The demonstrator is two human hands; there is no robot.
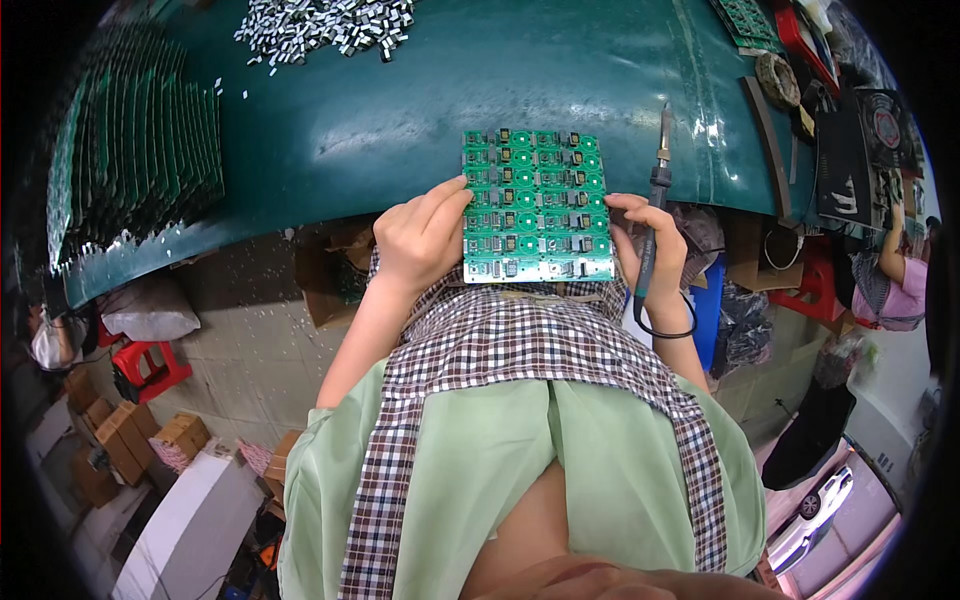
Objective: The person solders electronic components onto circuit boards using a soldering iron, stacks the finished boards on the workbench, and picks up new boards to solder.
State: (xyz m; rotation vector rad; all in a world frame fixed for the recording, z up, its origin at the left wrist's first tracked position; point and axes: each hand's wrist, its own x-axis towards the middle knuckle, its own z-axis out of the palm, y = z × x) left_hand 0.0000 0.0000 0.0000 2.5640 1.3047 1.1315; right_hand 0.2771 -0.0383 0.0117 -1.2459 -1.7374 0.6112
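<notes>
A green circuit board panel (535, 206), with repeated rows of small components and a pale strip along its near edge, is held at the table's front edge. My left hand (418, 238) pinches its left edge between thumb and fingers. At the opposite edge, the fingertips of my right hand (655, 238) touch the panel. A soldering iron (660, 180) also lies in my right hand, its metal tip pointing away from me over the table and its cord looping down by my wrist. The iron's tip is apart from the panel.
The table (330, 150) has a dark green top. Small metallic parts (325, 28) lie heaped at the far left-centre. Upright green boards (140, 150) crowd the left end. A dark bar (768, 145), a tape roll (777, 80) and a black folder-like item (843, 165) lie right. Another person (890, 285) is far right.
</notes>
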